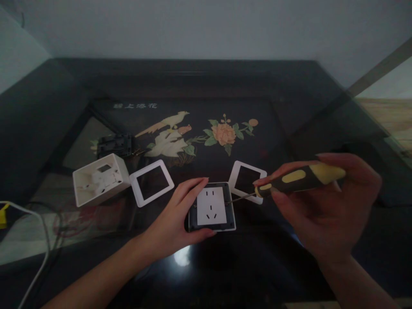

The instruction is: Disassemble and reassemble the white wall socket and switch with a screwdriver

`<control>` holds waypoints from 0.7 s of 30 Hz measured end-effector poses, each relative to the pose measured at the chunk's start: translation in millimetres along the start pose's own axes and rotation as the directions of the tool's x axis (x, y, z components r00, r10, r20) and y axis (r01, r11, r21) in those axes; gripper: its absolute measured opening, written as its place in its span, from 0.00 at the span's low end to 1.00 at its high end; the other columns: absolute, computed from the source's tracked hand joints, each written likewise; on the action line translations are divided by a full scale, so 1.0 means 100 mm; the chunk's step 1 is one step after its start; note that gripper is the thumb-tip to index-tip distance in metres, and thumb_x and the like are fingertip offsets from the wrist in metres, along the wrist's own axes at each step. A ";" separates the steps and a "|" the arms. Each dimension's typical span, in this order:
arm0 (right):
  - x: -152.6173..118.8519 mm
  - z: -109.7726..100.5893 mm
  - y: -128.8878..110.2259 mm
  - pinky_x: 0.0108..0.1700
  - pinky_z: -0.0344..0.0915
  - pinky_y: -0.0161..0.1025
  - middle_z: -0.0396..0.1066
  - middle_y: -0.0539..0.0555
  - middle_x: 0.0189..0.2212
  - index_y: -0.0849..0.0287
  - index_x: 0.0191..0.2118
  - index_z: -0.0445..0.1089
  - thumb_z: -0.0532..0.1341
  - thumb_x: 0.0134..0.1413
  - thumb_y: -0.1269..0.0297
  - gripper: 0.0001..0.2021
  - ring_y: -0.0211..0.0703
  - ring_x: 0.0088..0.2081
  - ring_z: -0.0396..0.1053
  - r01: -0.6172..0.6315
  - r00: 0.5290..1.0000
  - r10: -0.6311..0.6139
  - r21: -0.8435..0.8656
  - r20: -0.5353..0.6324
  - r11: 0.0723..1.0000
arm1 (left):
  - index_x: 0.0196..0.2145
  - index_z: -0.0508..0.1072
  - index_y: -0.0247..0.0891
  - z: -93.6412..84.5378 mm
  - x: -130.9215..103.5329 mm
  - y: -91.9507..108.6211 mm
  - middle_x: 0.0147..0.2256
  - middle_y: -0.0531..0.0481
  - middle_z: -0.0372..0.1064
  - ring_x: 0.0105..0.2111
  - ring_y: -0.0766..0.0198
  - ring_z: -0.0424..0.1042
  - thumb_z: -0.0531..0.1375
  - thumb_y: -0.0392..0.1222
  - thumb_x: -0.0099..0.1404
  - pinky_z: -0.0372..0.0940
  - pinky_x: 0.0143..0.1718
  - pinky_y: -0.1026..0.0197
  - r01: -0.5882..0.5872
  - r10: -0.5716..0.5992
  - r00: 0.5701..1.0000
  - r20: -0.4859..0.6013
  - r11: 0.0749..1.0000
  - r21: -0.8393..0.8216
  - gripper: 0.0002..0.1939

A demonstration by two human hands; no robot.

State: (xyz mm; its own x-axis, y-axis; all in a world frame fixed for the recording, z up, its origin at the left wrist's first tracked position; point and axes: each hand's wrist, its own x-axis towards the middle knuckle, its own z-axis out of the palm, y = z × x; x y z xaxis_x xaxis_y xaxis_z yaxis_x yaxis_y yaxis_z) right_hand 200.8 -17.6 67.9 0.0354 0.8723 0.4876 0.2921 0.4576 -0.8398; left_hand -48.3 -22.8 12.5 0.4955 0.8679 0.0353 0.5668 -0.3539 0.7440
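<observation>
A wall socket [211, 207] with a white slotted face and a dark surround lies on the dark glossy table. Thumb and fingers of my left hand [172, 216] grip its top and bottom edges from the left side. My right hand [325, 206] is closed around a yellow and black screwdriver [294, 180]. The screwdriver's thin shaft points left, and its tip is at the right side of the socket, by a screw spot. A white frame [237, 176] lies behind the screwdriver, partly covered by it.
To the left are another white frame [138, 184], an open white box [99, 180] and a black plastic part [115, 145]. A white cable [46, 231] and a yellow object [3, 216] are at the far left. The table [193, 88] shows a bird and flower picture.
</observation>
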 end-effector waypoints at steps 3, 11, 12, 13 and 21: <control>0.05 -0.02 -0.10 0.36 0.77 0.44 0.75 0.46 0.38 0.37 0.54 0.63 0.66 0.50 0.77 0.31 0.45 0.33 0.78 0.097 0.990 -0.091 -0.058 0.110 0.994 | 0.67 0.51 0.47 0.02 0.01 -0.01 0.62 0.40 0.54 0.62 0.44 0.59 0.69 0.45 0.57 0.60 0.63 0.41 -0.015 0.015 1.000 -0.021 1.000 -0.004 0.46; 0.31 0.06 -0.39 0.37 0.77 0.38 0.78 0.49 0.43 0.47 0.51 0.67 0.62 0.61 0.62 0.13 0.44 0.39 0.78 0.395 0.854 -0.213 -0.325 0.475 0.859 | 0.65 0.54 0.43 0.11 0.04 -0.02 0.61 0.38 0.55 0.61 0.44 0.59 0.67 0.47 0.58 0.60 0.62 0.39 -0.009 0.013 0.992 -0.123 0.999 0.036 0.42; 0.34 0.08 -0.41 0.36 0.76 0.37 0.78 0.50 0.41 0.48 0.51 0.67 0.62 0.62 0.59 0.13 0.44 0.38 0.78 0.437 0.846 -0.243 -0.357 0.474 0.826 | 0.65 0.54 0.42 0.11 0.06 -0.01 0.61 0.38 0.55 0.61 0.44 0.59 0.67 0.47 0.58 0.60 0.62 0.40 -0.010 0.015 0.991 -0.132 0.999 0.042 0.42; 0.37 0.10 -0.43 0.35 0.75 0.36 0.78 0.51 0.39 0.50 0.50 0.68 0.61 0.62 0.55 0.13 0.43 0.37 0.78 0.479 0.841 -0.285 -0.386 0.460 0.789 | 0.65 0.54 0.41 0.11 0.09 0.00 0.60 0.38 0.55 0.61 0.44 0.59 0.67 0.47 0.58 0.60 0.62 0.40 -0.009 0.016 0.991 -0.133 0.999 0.052 0.41; 0.54 0.25 -0.45 0.27 0.65 0.35 0.73 0.51 0.26 0.59 0.31 0.75 0.63 0.61 0.57 0.12 0.37 0.25 0.70 0.568 0.815 -0.509 -0.551 0.276 0.611 | 0.65 0.52 0.39 0.09 0.19 -0.06 0.61 0.36 0.53 0.61 0.42 0.56 0.67 0.47 0.58 0.59 0.62 0.39 -0.072 0.085 0.993 -0.087 0.987 0.146 0.43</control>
State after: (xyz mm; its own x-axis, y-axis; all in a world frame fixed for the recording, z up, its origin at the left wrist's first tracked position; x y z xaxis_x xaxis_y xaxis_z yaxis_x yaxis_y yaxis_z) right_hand 166.1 12.9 125.7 -0.3838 0.5256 0.7592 0.7252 0.6806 -0.1045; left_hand -36.0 -6.9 2.6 0.4830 0.8615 0.1566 0.6193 -0.4625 0.6344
